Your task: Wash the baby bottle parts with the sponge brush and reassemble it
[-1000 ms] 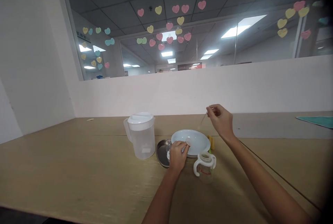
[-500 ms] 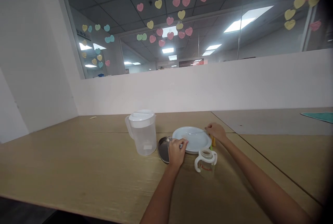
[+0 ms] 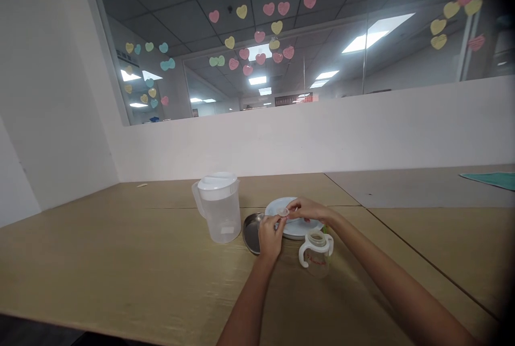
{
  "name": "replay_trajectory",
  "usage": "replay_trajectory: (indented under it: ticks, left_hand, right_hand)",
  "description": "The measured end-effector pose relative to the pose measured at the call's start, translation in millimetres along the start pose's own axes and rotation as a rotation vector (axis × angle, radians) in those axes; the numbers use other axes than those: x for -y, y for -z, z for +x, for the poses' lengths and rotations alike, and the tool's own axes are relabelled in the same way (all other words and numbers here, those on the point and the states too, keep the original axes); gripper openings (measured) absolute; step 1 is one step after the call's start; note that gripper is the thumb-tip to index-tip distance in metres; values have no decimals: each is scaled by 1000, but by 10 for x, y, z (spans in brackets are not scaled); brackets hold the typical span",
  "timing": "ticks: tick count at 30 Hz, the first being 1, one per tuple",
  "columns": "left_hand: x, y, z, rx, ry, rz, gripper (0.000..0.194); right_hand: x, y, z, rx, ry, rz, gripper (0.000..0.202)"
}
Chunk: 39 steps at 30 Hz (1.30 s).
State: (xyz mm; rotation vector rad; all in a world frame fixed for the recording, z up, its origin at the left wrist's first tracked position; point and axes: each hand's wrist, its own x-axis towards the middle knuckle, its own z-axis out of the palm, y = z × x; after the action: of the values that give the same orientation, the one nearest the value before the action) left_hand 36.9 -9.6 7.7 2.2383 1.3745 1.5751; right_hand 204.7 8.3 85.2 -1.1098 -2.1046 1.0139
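Over the light blue plate [image 3: 276,205], my left hand [image 3: 270,236] pinches a small clear round piece [image 3: 284,212], which looks like a soft bottle nipple. My right hand [image 3: 304,210] reaches across the plate from the right, its fingertips closed at the rim of that piece. Just in front of the plate stands a clear baby bottle [image 3: 317,266] with a white two-handled collar and an uncovered mouth. A round metal dish [image 3: 251,234] sits beside my left hand, partly hidden by it.
To the left stands a translucent lidded pitcher [image 3: 223,217]. A yellow-green thing [image 3: 325,229] shows partly behind the bottle. Farther off are a green cloth [image 3: 491,178] at the right and a white wall [image 3: 281,142] behind the wooden table [image 3: 140,260].
My right hand has moved left, from the plate's right edge to the clear piece at my left hand. The thin translucent strand that stretched between the hands no longer shows.
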Motion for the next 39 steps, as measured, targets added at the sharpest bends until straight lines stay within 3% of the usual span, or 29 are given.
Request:
replay_trajectory:
  ticks: [4,10,12,15,19,23,31,33,36,39]
  left_hand:
    - [5,-16,6,7,10,24,25]
    - [-26,9,-2,25,-31,-4,24]
    - [-17,39,-4,-34,-17,-59,25]
    - [51,67,14,-182,113,-140,24]
    - [185,79,64,-283,351,-168,22]
    - [253,110,85,-295,449,-56,22]
    - [297,71,49,-87,450,84,29]
    - [311,55,46,-69,435,75,31]
    - [304,52,51,-50,429,97,34]
    - [264,68,62,-37,430,134,37]
  right_hand:
    - [2,-71,3,12,7,99,34]
    - [-70,-98,59,-23,-61,196,28]
    - [-106,-67,71,-41,-93,252,30]
    - [-159,12,69,-59,-115,258,33]
    - [-210,135,48,-58,-145,-110,27]
    - [-275,206,45,-86,-187,-509,15]
    - [-386,20,100,-45,-182,-627,9]
    - [-329,27,109,-91,-100,-588,16]
    - [-146,121,74,-307,102,-406,28]
    - [119,237,-53,-449,154,-139,31]
